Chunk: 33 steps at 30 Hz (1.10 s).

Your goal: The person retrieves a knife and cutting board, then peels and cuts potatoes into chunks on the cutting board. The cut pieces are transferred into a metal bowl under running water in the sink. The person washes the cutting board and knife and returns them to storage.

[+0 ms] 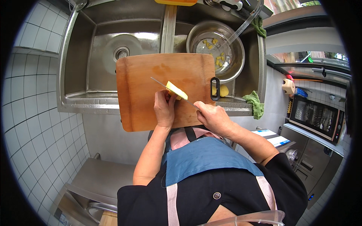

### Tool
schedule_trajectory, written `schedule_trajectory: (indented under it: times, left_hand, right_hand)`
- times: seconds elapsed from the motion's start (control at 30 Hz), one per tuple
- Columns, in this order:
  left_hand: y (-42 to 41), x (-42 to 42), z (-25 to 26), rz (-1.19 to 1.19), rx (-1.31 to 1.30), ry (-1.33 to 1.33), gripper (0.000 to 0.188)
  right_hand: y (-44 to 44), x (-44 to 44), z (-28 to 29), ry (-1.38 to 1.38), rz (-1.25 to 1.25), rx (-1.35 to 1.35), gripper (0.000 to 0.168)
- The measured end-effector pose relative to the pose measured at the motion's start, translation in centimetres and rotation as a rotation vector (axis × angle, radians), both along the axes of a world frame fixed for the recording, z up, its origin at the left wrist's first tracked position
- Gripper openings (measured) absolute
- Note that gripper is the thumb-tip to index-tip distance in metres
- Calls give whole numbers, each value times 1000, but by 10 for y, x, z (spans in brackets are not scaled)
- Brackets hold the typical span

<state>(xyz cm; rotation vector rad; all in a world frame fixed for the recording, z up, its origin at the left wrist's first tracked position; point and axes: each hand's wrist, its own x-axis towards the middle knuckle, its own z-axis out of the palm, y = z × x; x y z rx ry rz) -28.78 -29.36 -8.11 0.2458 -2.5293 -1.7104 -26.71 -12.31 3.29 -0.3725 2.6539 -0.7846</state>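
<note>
My left hand pinches a peeled yellow potato on a wooden cutting board. In my right hand is the handle of a kitchen knife. Its thin blade runs slantwise across the board, edge-on to my view, with potato on both sides of it. How deep the blade sits in the potato cannot be made out. The board bridges the front rim of a two-basin steel sink and carries a black handle at its right end. Damp marks show on its surface.
A steel bowl in the right basin holds water and several yellow chunks; water runs in from a tap. Peeled potatoes lie near the board's handle. Green cloths hang on the right rim. A countertop oven stands far right.
</note>
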Motion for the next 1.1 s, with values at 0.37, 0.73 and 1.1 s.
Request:
schedule_trajectory:
  times: [0.37,0.73,1.1]
  left_hand:
    - [-1,1,-5,-13,-52,64,22]
    - [-40,-8,27,243,89,183,16]
    - [-18,-131,108,-1448,-672,81,22]
  right_hand:
    - [-6,3,-43,46,-46,-25,25]
    - [-1,2,-14,120,-32,-34,26]
    - [0,-7,-34,12,45,65,27]
